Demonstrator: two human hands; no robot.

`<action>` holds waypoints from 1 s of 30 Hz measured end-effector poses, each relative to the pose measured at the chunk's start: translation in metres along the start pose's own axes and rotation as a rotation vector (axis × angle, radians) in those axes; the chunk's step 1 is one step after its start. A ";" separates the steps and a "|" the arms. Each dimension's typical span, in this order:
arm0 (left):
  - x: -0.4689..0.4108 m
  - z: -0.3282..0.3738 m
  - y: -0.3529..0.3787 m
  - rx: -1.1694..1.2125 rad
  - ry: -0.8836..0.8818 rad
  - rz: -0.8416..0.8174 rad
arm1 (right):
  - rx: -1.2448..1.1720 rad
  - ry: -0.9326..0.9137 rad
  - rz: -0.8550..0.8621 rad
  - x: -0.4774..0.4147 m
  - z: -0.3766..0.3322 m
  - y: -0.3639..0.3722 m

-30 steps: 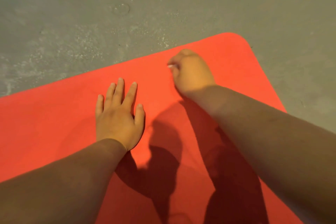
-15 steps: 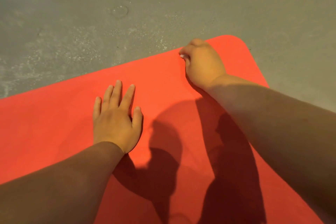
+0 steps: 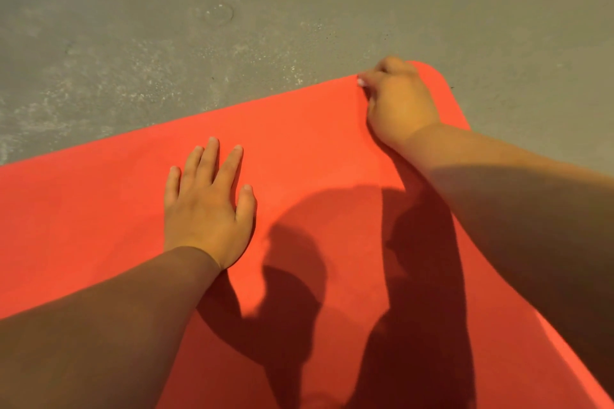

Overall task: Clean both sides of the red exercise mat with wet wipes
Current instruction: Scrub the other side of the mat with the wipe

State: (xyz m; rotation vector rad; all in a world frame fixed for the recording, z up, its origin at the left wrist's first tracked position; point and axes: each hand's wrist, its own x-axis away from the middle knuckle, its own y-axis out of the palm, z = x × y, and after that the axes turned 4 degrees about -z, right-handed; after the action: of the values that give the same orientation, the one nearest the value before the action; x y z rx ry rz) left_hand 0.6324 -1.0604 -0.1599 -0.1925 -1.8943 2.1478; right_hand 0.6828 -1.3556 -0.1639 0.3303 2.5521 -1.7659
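Observation:
The red exercise mat [image 3: 299,149] lies flat on the floor and fills the lower part of the view, its rounded far corner at the upper right. My left hand [image 3: 207,206] rests flat on the mat with straight fingers, near its middle. My right hand [image 3: 400,103] is curled at the mat's far edge close to the rounded corner, gripping a wet wipe [image 3: 361,82]; only a small white bit of the wipe shows past the fingers.
Grey concrete floor [image 3: 232,26] with pale dusty patches lies beyond the mat's far edge and to its right. Dark shadows of my arms fall across the near part of the mat.
My right hand has slid with the wipe away from me, from the mat's surface up to its far edge near the corner. My left hand has stayed flat in place.

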 end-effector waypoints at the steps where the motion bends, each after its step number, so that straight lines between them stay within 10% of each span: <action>1: 0.000 0.001 0.000 0.001 0.001 -0.005 | -0.022 0.104 0.022 -0.002 0.013 -0.004; 4: 0.000 0.000 0.000 0.012 -0.006 -0.007 | -0.084 0.402 0.057 0.000 0.044 -0.022; 21: 0.003 0.007 -0.006 0.009 0.148 0.056 | 0.143 0.283 0.021 0.125 0.013 -0.035; 27: -0.004 0.057 -0.036 -0.210 0.046 -0.533 | 0.111 -0.121 -0.061 0.149 -0.005 -0.031; 30: -0.016 0.071 -0.048 -0.279 0.118 -0.628 | -0.009 0.227 0.013 0.121 0.035 -0.052</action>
State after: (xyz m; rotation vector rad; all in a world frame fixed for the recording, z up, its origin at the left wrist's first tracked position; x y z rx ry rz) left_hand 0.6332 -1.1277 -0.1037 0.1966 -1.8571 1.4322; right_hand 0.5513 -1.3866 -0.1449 0.5763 2.6973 -1.8085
